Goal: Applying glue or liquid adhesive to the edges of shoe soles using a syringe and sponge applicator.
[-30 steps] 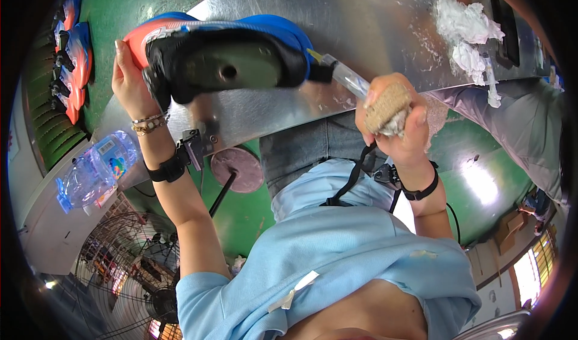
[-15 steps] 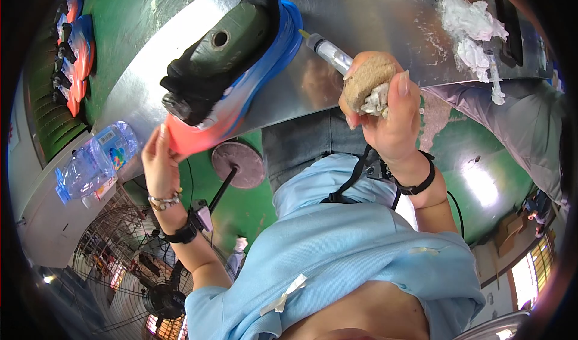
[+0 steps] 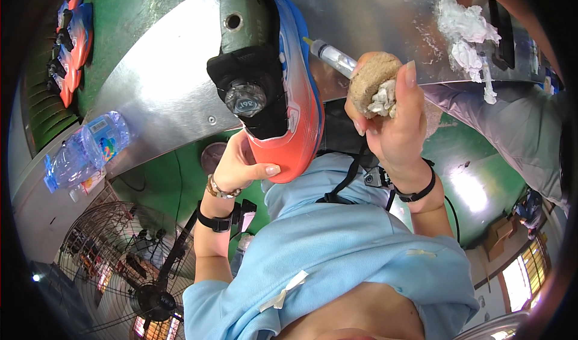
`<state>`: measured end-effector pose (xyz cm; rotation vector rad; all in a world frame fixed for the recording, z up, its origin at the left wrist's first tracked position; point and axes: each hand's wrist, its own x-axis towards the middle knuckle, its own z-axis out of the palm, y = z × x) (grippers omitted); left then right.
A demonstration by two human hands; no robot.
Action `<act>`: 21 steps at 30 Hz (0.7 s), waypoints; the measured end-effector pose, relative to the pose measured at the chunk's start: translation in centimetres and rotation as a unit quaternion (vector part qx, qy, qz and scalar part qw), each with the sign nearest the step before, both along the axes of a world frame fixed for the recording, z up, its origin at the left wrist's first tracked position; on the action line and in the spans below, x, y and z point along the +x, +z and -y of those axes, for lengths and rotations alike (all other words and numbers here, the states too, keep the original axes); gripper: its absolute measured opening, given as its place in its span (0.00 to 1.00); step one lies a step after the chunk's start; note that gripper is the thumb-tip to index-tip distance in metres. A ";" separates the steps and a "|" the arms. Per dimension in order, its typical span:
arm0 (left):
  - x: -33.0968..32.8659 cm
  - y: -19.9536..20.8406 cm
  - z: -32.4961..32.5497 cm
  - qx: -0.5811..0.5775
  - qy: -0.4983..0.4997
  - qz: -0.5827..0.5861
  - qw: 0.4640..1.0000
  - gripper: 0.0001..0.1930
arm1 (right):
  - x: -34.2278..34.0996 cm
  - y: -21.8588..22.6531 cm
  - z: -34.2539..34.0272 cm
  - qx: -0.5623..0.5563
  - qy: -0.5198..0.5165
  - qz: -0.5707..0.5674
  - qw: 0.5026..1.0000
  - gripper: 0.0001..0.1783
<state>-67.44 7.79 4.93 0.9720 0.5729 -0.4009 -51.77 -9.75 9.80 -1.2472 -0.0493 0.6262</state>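
A sneaker (image 3: pixel 289 159), coral at the toe and fading through white to blue, has a dark green shoe last (image 3: pixel 244 27) inside its black collar. My left hand (image 3: pixel 238 168) grips it by the toe, the thumb over the front and the other fingers underneath, hidden. In my right hand (image 3: pixel 394 123) is a clear syringe (image 3: pixel 334 58) with a yellowish tip, held together with a tan, fuzzy pad (image 3: pixel 370 78). A crumpled white wad (image 3: pixel 383 99) shows against the pad, near my thumb. The syringe's tip points at the sneaker's blue side edge; I cannot tell whether they touch.
The metal table (image 3: pixel 162 99) curves across the top. White crumpled material (image 3: pixel 466 21) and a second syringe (image 3: pixel 486 75) lie at its right. A plastic bottle (image 3: pixel 90 147) stands left, beyond it several similar sneakers (image 3: pixel 75 51). A fan (image 3: pixel 150 298) is lower left; another person's leg (image 3: pixel 500 111) is right.
The sneaker has turned, its toe swinging right and toward me. My left hand has moved right and closed around the toe. My right hand has shifted slightly right with the syringe.
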 end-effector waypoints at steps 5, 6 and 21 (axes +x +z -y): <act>0.4 -0.5 1.3 -0.006 0.032 0.036 0.999 0.22 | 0.1 1.0 0.8 -0.022 0.048 0.013 0.999 0.30; 0.5 -0.6 1.3 -0.008 0.032 0.036 0.999 0.22 | 0.0 1.4 0.7 -0.028 0.039 0.000 0.999 0.30; 1.3 -2.3 4.3 -0.191 0.097 0.064 0.975 0.29 | -2.2 5.1 4.9 -0.138 0.084 -0.065 0.985 0.36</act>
